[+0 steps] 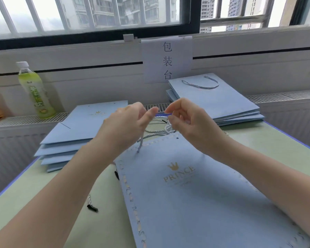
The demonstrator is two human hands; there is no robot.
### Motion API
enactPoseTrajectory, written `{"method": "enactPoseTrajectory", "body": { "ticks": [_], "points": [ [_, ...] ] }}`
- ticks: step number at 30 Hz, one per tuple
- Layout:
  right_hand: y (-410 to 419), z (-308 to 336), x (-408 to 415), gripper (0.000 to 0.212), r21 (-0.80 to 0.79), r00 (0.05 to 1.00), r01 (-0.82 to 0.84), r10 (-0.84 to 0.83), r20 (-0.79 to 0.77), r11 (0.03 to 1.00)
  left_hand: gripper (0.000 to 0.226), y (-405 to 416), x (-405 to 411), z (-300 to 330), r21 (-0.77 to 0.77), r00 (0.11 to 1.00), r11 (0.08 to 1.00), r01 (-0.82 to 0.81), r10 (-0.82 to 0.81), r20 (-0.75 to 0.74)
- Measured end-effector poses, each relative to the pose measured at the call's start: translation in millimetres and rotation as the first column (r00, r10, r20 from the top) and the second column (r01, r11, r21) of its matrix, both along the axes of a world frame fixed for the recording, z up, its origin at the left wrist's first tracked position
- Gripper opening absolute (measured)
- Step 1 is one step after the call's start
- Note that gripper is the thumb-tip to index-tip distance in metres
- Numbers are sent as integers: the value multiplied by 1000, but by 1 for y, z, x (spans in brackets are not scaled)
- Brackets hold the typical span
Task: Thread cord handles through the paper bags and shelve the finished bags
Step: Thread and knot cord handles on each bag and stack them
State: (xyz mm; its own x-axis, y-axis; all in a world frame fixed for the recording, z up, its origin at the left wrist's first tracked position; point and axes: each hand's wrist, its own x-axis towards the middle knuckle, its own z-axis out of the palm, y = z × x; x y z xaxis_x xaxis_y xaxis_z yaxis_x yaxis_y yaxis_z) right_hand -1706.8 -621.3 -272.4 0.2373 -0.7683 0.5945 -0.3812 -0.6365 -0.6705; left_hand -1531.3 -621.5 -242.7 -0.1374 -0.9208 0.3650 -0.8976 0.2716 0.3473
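A barred window fills the back of my view, and below it a pale green table (43, 190) runs toward me. A flat light-blue paper bag (195, 194) with a gold crown and "PRINCE" lettering lies in front of me on it. My left hand (127, 126) is raised over the bag's top edge, fingers curled around a twisted white cord (140, 144) that runs down to a hole in the bag. My right hand (184, 120) is lifted beside it, thumb and forefinger pinched together near the left fingertips; whether they hold the cord's end I cannot tell. More loose cords (159, 130) lie tangled just beyond the bag. To the left sits a stack of bags (75, 136) without handles; at back right is a stack of finished bags (220, 102), the top one showing its cord handle. A green drink bottle (34, 92) stands on the sill at left, and a paper sign (167, 58) hangs below the window.
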Motion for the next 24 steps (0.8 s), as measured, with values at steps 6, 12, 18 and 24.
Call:
{"method": "enactPoseTrajectory", "body": {
  "ticks": [6, 12, 18, 24],
  "points": [
    [3, -2, 4, 14, -5, 1000, -11, 11, -28, 1000, 14, 1, -18, -19, -134, 914, 929, 344, -364, -177],
    [-7, -2, -10, 18, -237, 815, 217, -309, -490, 947, 22, -4, -8, -16, -326, 889, 924, 197, -309, -338],
    [-11, -5, -15, 25, -326, 667, 327, -462, -585, 887, 41, -5, -7, -16, -14, 774, 948, 318, -268, -574],
    [-7, 12, -12, 31, 97, 960, 258, -243, -142, 961, 25, -11, -18, -50, 155, 980, 969, 191, -179, -93]
  ]
}}
